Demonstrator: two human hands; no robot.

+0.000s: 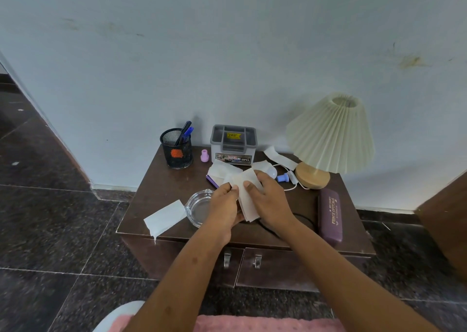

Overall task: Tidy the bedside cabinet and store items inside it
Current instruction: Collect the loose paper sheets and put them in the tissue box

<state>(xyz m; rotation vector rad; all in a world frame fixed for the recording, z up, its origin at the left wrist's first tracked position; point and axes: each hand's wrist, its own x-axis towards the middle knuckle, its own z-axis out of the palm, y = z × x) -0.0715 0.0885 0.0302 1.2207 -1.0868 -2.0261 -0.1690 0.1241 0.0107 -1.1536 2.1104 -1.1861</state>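
Head view, single frame. We note both hands over the middle of the bedside cabinet (161, 187) top, holding a stack of white tissue sheets (246, 201) between them.

Left hand (223, 206): thumb pressed on the upper face of the stack, fingers curled beneath, pinching its left edge.

Right hand (269, 203): thumb on top, fingers wrapped round the right edge.

More tissues (223, 171) lie just behind the hands, in front of a grey box (233, 142). A loose tissue (165, 216) overhangs the front-left edge of the top, just beside a glass ashtray (197, 209). Another strip (279, 157) lies near the lamp (328, 134). We log a pen holder (177, 148) at back left and a spectacle case (331, 215) at the right edge. Whether the doors below are fully closed, we cannot tell.
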